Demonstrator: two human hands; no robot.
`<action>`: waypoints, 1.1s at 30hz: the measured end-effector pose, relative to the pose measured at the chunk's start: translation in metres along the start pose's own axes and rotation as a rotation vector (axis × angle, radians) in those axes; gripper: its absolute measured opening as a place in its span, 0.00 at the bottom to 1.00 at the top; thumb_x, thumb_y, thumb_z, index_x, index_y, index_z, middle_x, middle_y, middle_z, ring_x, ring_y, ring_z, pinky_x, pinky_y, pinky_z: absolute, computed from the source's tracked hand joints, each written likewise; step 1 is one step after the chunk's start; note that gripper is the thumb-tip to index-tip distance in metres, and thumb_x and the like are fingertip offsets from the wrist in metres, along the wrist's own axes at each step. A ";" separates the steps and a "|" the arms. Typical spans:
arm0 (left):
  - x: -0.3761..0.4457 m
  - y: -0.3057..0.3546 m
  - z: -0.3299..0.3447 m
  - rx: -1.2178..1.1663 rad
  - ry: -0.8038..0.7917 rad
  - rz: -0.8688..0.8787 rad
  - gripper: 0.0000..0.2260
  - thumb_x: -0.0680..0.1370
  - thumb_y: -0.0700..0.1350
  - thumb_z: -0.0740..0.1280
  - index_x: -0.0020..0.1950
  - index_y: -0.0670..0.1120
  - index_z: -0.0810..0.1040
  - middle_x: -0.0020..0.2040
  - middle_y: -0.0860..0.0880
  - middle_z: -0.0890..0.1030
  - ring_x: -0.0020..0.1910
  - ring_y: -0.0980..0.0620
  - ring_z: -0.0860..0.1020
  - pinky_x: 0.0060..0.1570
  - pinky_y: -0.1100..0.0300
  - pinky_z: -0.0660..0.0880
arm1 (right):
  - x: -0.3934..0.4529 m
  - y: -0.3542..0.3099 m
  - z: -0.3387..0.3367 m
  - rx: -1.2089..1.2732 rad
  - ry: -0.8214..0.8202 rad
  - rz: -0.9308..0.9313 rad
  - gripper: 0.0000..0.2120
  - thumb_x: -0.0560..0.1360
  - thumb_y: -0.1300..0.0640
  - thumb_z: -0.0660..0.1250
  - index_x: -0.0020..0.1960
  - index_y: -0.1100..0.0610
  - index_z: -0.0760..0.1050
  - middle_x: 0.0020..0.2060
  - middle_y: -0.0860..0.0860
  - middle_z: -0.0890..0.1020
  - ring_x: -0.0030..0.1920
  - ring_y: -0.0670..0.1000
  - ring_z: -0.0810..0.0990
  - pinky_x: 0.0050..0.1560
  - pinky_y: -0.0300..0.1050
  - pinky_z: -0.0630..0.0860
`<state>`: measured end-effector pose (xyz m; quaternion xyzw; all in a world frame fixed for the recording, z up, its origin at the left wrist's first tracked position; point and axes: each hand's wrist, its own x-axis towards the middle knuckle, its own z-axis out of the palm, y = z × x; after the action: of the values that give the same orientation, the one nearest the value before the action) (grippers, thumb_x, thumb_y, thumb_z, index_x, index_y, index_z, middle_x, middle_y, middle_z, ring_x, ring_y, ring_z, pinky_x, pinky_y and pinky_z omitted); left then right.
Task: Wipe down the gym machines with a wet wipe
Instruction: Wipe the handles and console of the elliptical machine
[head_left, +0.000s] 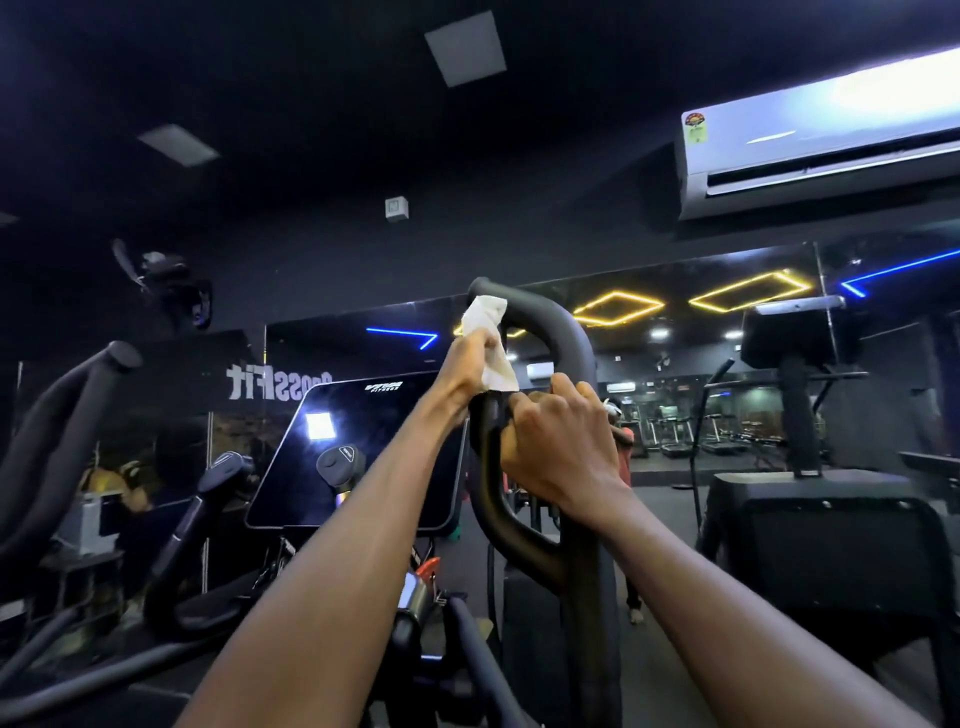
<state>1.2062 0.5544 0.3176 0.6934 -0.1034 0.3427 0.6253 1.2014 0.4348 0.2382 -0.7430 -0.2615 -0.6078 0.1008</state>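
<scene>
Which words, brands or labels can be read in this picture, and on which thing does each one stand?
"CrossFit", mirrored and its start dim: wall lettering in the mirror.
Brand line with "FITNESS" under it: top of the machine console; the upper word is too small to read.
Sticker on the air conditioner: print too small to read.
Round handle caps: marking unreadable.

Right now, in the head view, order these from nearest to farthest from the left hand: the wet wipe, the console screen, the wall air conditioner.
1. wet wipe, held in the left hand against the handlebar.
2. console screen, lower left of the hand.
3. air conditioner, high on the right wall.
</scene>
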 end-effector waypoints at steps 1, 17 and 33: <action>0.005 0.001 0.000 -0.006 0.002 -0.004 0.12 0.74 0.50 0.60 0.49 0.42 0.73 0.42 0.41 0.73 0.41 0.41 0.75 0.44 0.47 0.74 | 0.000 0.000 0.000 0.011 0.010 -0.001 0.05 0.65 0.58 0.66 0.30 0.56 0.73 0.25 0.53 0.76 0.33 0.56 0.72 0.37 0.48 0.68; -0.003 -0.018 0.013 0.121 0.102 0.065 0.23 0.84 0.56 0.49 0.59 0.39 0.73 0.43 0.41 0.78 0.38 0.47 0.79 0.41 0.57 0.78 | -0.007 0.002 0.003 0.089 0.050 0.035 0.05 0.67 0.57 0.65 0.34 0.57 0.76 0.29 0.54 0.80 0.35 0.55 0.73 0.40 0.50 0.70; -0.084 -0.092 0.007 0.461 0.232 0.072 0.22 0.85 0.56 0.48 0.51 0.41 0.74 0.38 0.47 0.78 0.44 0.43 0.80 0.43 0.52 0.74 | -0.010 0.002 0.001 0.206 0.033 0.060 0.07 0.68 0.57 0.63 0.34 0.58 0.75 0.29 0.55 0.79 0.37 0.57 0.73 0.44 0.51 0.72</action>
<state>1.1981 0.5420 0.1936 0.7695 0.0251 0.4566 0.4458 1.2020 0.4312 0.2286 -0.7259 -0.2987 -0.5867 0.1990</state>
